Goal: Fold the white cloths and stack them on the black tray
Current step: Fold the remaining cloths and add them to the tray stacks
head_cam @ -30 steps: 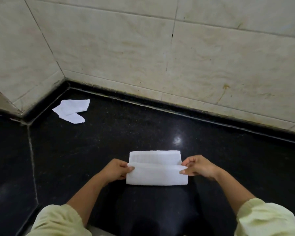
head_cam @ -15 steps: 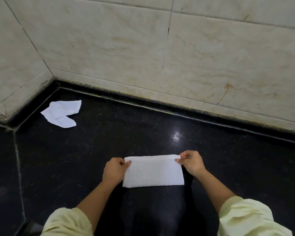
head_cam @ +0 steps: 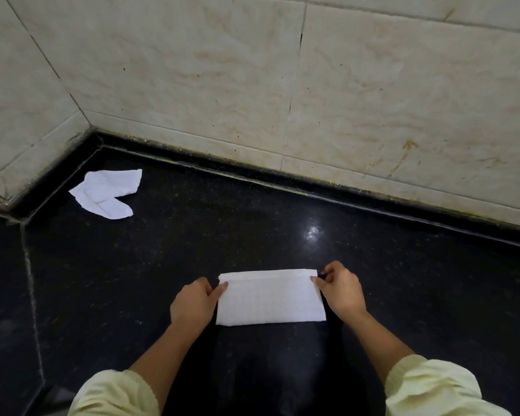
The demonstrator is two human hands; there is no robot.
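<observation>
Head view, looking down over a black, speckled bench (head_cam: 162,265) that meets a wall of pale marbled tiles (head_cam: 222,70) at a dark raised edge. A folded white cloth (head_cam: 270,300) lies flat on the bench directly before the person, forming a wide rectangle with its long sides running left to right; along its far edge a narrow band of the layer beneath shows past the upper layer. The left hand (head_cam: 194,304) sits at the cloth's left end, its grip closed on the far-left corner — fingertips pinching the upper layer where it meets that edge. The right hand (head_cam: 344,291) mirrors it at the right end, thumb and fingers pinched shut on the far-right corner. Both palms rest low, near or on the bench beside the cloth's short sides; whether they press on the surface cannot be told. Pale yellow sleeves (head_cam: 433,388) are pushed up both forearms.

A second white cloth (head_cam: 107,193) lies loose and crumpled near the far-left corner of the bench, well apart from the folded one and close to the wall junction — untouched by either hand. A small bright reflection (head_cam: 312,232) shows on the bench beyond the folded cloth.
</observation>
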